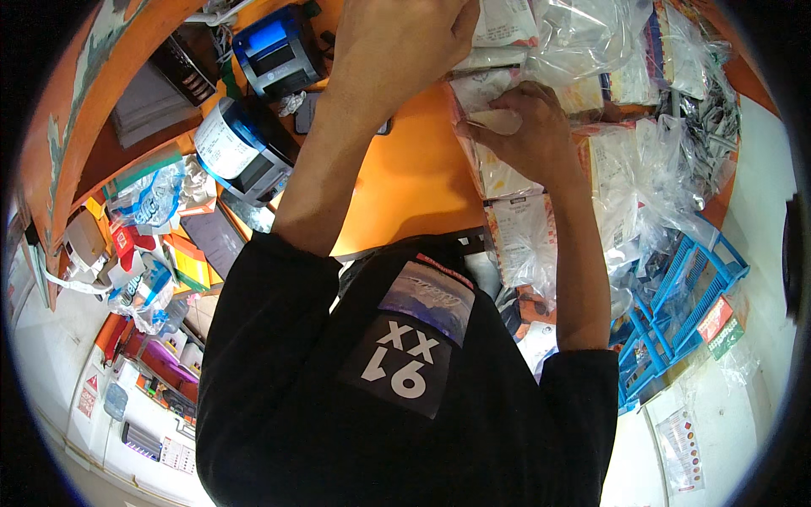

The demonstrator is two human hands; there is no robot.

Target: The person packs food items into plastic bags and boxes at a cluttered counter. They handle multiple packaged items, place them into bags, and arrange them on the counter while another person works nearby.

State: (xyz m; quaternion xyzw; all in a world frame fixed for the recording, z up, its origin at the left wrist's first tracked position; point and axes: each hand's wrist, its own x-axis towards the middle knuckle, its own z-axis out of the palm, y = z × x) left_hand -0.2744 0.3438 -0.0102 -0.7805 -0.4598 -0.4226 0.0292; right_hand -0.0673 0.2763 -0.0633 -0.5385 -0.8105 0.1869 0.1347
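Note:
My left hand (405,42) reaches past the top edge of the view, beside a bagged package (504,24) with a printed slip. Its back shows, but most of its fingers are out of sight. To the right, my right hand (541,131) curls its thumb and fingers around the edge of a clear plastic bag (488,87). Something pale and rounded (497,122) shows between thumb and fingers; what it is I cannot make out. Below this hand lies another bagged package (519,237) with a slip on it.
Two label printers (274,52) (245,152) and a partly hidden phone (306,114) stand left on the orange counter (414,182). More clear-bagged packages (621,169) crowd the right side. Beyond them is a blue plastic rack (667,313). Assorted packets (152,198) fill a lower-left shelf.

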